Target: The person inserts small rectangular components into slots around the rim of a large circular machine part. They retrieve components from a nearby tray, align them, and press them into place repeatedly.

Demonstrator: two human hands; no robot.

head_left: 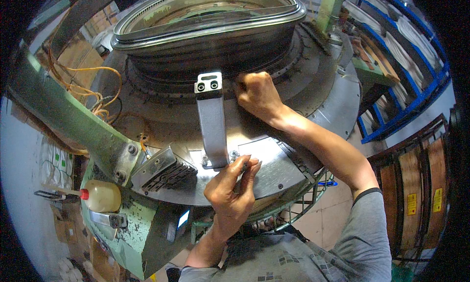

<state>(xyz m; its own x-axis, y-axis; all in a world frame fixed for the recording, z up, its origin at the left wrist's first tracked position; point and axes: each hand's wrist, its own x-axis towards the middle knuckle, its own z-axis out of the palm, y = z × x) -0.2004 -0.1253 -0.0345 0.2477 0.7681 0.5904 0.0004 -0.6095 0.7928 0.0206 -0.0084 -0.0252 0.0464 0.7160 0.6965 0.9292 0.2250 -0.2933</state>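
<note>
An upright metal bracket point(211, 130) with two round holes and a slot in its top plate stands on the polished rim of a large round machine bed point(320, 110). My left hand point(228, 191) is closed beside the bracket's foot. Its thumb and fingers pinch together, and what they hold is too small to make out. A small bolt point(234, 155) shows just past these fingertips. To the right of the bracket's top, my right hand point(261, 97) is clenched close to the base of a large metal cylinder point(210, 51). Whatever is in that fist is hidden.
A green machine arm point(68, 113) slants in at the left, near a finned metal block point(165, 169) and orange cables point(100, 93). A red-capped bottle point(104, 196) and another bracket point(108, 220) sit on a green surface at lower left. Blue racks point(406, 115) stand right.
</note>
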